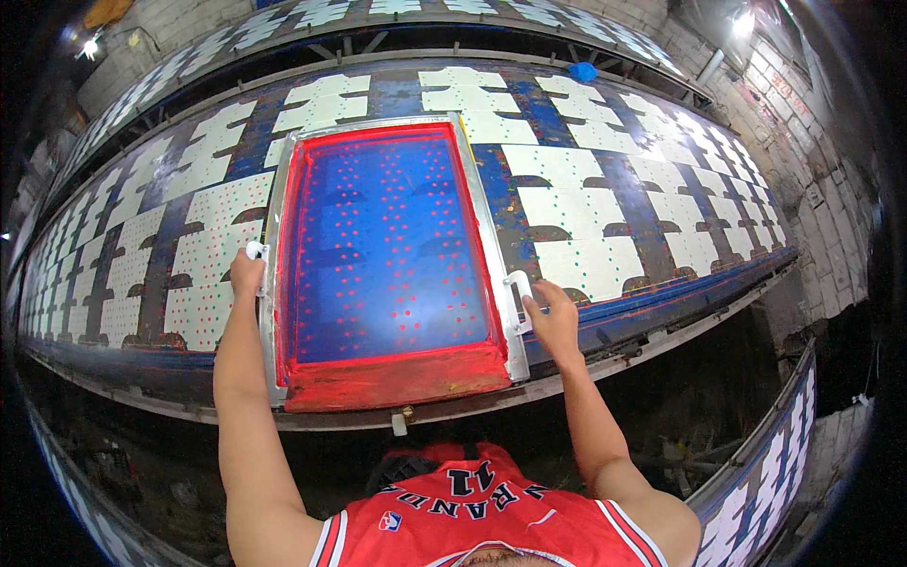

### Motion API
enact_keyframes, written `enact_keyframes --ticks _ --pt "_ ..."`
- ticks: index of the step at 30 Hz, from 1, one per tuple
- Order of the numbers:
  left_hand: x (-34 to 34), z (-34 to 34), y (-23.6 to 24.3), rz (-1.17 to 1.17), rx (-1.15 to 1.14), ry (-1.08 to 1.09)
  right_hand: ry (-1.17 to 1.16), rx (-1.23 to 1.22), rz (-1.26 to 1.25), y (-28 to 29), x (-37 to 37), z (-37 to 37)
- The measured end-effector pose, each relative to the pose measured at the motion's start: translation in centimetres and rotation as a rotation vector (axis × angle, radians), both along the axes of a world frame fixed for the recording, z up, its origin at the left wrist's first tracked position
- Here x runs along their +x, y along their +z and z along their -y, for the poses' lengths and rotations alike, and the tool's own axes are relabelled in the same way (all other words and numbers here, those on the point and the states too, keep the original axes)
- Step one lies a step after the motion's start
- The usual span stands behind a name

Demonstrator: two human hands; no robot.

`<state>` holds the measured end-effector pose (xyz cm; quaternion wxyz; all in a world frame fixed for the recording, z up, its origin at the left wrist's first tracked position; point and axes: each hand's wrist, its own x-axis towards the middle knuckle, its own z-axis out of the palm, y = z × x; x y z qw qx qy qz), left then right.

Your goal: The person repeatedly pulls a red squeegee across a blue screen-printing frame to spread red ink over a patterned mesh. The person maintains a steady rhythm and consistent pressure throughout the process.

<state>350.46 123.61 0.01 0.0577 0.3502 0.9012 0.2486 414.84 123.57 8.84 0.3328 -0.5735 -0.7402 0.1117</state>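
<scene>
A silk-screen printing frame [389,227] lies on the long printing table, with blue mesh dotted in red and a red-smeared border. My left hand [248,271] is closed round the white handle [255,249] on its left side. Beside the white handle [517,291] on the right side is my right hand [556,317]. Its thumb and fingers are apart, close to the handle and not wrapped round it. Pale cut fabric pieces [565,213] lie in rows on both sides of the frame, many with green or red dots.
The printing table's [680,291] front edge runs just before me. A blue crumpled thing [582,72] sits at its far edge. Another table [312,36] with pale pieces stands behind, and one more [756,482] is at the lower right. A block wall [812,151] closes the right side.
</scene>
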Motion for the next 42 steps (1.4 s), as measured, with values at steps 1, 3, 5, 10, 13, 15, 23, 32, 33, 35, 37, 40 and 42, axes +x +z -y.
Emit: enact_keyframes --ticks 1,3,5,10,13,15,23,32,33,35,37,40,42 --pt "-0.1 0.0 0.0 -0.02 0.0 0.014 -0.012 -0.061 -0.044 -0.8 0.3 -0.8" --pt "-0.1 0.0 -0.3 -0.017 0.034 0.018 -0.091 -0.239 -0.11 -2.0 1.1 -2.1" --pt "-0.4 0.2 -0.4 -0.005 0.047 0.011 -0.064 -0.304 -0.1 -2.9 1.3 -2.8" --pt "-1.1 0.1 -1.1 0.013 0.075 0.004 -0.051 -0.326 -0.149 -4.6 0.1 -3.6" --pt "-1.7 0.1 -1.8 0.034 0.088 -0.028 -0.078 -0.414 -0.157 -5.0 0.0 -4.0" --pt "-2.1 0.1 -2.4 0.062 0.126 -0.062 -0.1 -0.479 -0.179 -5.3 -0.1 -4.2" --pt "-2.4 -0.1 -2.9 0.072 0.109 0.025 -0.194 -0.503 -0.031 -5.4 -0.8 -4.6" --pt "-3.4 -2.1 3.8 0.049 0.13 -0.049 -0.215 -0.388 0.037 -2.7 -1.3 -4.9" --pt "-3.1 -2.5 4.9 0.052 0.203 -0.057 -0.203 -0.398 0.036 -2.3 -0.8 -5.3" --pt "-1.8 -4.1 6.7 0.129 0.204 -0.038 -0.193 -0.318 0.02 -1.1 0.9 -6.6" --pt "0.6 -6.0 7.9 0.156 0.227 -0.073 -0.207 -0.275 0.028 0.0 3.5 -8.3" --pt "6.6 -8.5 7.8 0.16 0.25 -0.14 -0.232 -0.251 -0.013 1.3 9.4 -11.6" --pt "11.9 -10.5 7.3 0.287 0.304 -0.178 -0.257 -0.195 0.019 2.0 14.1 -14.2"
